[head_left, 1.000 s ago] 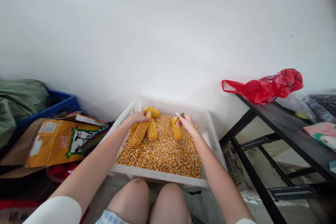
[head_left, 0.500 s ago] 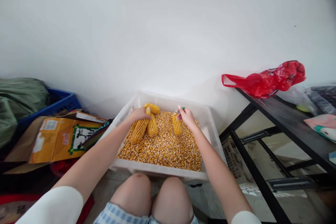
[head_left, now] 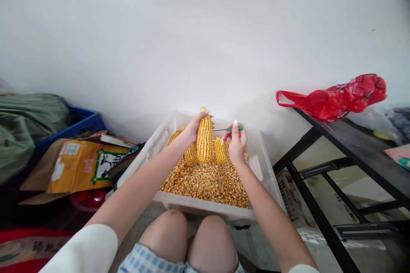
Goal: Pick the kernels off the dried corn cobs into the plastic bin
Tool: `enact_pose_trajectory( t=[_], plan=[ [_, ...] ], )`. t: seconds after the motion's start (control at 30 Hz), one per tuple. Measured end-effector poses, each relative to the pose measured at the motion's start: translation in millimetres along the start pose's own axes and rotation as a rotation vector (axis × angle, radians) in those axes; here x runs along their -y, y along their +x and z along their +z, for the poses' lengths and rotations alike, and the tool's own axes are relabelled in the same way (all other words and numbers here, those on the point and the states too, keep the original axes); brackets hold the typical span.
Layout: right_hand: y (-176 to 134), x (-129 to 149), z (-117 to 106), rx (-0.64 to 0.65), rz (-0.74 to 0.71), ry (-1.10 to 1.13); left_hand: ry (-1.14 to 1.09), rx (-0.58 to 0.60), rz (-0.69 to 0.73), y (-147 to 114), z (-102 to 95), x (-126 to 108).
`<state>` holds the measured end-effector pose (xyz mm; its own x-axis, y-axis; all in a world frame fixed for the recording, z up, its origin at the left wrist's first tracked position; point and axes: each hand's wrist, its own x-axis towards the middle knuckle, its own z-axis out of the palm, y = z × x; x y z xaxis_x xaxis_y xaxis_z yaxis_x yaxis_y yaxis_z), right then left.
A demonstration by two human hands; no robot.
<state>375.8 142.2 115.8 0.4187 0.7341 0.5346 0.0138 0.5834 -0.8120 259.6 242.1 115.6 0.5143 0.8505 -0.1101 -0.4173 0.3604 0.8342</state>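
My left hand (head_left: 194,127) is closed round the upper part of a yellow corn cob (head_left: 205,140), held upright above the bin with its pale stem end on top. In my right hand (head_left: 236,138) is a thin screwdriver-like tool (head_left: 235,128) with a green handle, its dark shaft pointing left at the cob. Below lie loose corn kernels (head_left: 205,187) in a translucent white plastic bin (head_left: 205,205). Another cob (head_left: 220,152) rests on the kernels between my hands. More cobs (head_left: 191,155) lie at the left, partly hidden by my left hand and arm.
A black metal-framed table (head_left: 352,136) stands at the right with a red plastic bag (head_left: 339,98) on it. At the left are an orange cardboard box (head_left: 77,166) and a blue crate (head_left: 85,124) with green sheeting. A white wall (head_left: 205,42) rises behind the bin.
My left hand has lifted a cob from the left pile and brought it right, to the middle. My right hand has moved slightly right, away from the cob lying on the kernels. The view has shifted slightly.
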Motion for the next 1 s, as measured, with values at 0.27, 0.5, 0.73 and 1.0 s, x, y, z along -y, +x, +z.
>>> enact_pose_trajectory(
  t=[0.27, 0.5, 0.73, 1.0],
  plan=[
    [-14, 0, 4, 0.136, -0.085, -0.261, -0.113, 0.243, -0.049, -6, -9.9, 11],
    [-17, 1, 5, 0.053, -0.155, -0.309, -0.163, 0.289, 0.02, -7, -23.2, 1],
    [-1, -9, 2, -0.122, -0.166, -0.342, -0.211, 0.243, 0.143, -16, -19.4, -4],
    [-18, 1, 7, -0.023, -0.19, -0.192, -0.191, 0.169, 0.192, -25, -11.5, -12]
  ],
)
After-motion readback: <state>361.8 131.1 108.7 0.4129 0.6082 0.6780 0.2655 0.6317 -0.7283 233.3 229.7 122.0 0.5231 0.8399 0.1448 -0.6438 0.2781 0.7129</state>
